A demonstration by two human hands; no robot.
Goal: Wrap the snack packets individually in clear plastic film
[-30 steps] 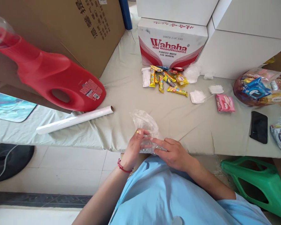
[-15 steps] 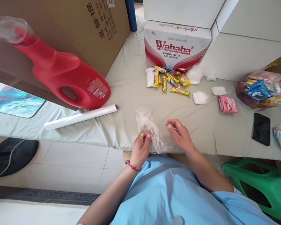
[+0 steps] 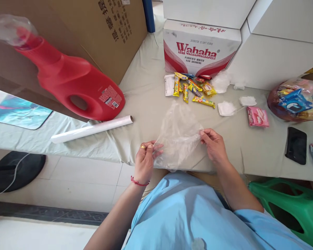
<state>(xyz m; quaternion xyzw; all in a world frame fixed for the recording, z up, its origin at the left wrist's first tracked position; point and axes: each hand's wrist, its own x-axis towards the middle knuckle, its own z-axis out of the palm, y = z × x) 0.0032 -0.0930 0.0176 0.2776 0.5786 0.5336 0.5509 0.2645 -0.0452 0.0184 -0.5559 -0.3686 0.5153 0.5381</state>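
A thin clear plastic bag (image 3: 179, 135) is stretched out between my two hands, low over the near edge of the cloth-covered table. My left hand (image 3: 145, 158), with a ring and a red string bracelet, pinches its left side. Some of those fingers show through the film. On the opposite side, my right hand (image 3: 214, 144) grips the bag between thumb and fingertips. Beyond it lie several small snacks in yellow wrappers (image 3: 203, 101), two white folded pads (image 3: 226, 108) and a pink packet (image 3: 257, 116).
A big red jug (image 3: 80, 86) and a white roll (image 3: 92, 129) are at the left. A Wahaba-style printed water carton (image 3: 198, 48) stands at the back. Toward the right are a filled snack bowl (image 3: 273, 102) and a black phone (image 3: 296, 146). Below is a green stool (image 3: 302, 208).
The crumpled bag has been spread wide. My right hand, empty before, has taken hold of its right side, while my left hand has moved left.
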